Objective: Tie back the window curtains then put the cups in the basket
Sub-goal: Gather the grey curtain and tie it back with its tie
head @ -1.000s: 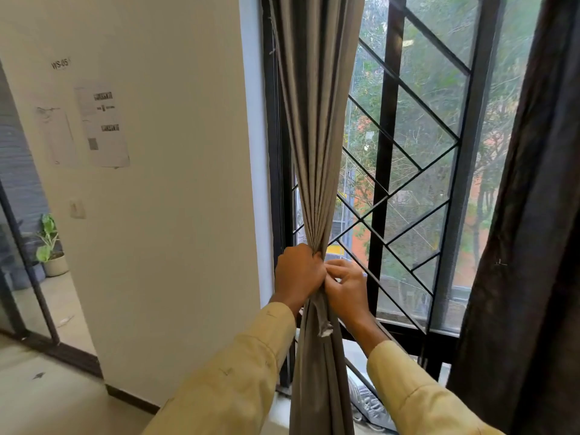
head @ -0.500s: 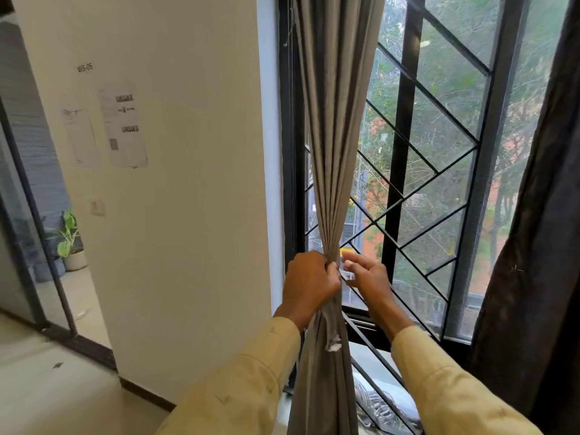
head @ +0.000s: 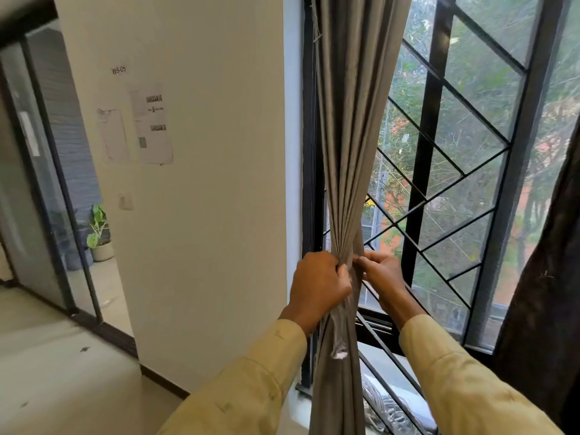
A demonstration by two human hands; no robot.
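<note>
From my head camera, the grey curtain (head: 348,152) hangs in the centre of the frame, gathered into a narrow bundle against the window grille (head: 439,136). My left hand (head: 317,284) grips that bundle at lower centre, fingers curled round the folds. My right hand (head: 381,277) pinches the bundle's right edge just beside it. A strip with a frayed end (head: 339,340) dangles below my left hand. A dark curtain (head: 546,277) fills the right edge. Papers (head: 150,127) are stuck on the wall (head: 204,246) at upper left.
</note>
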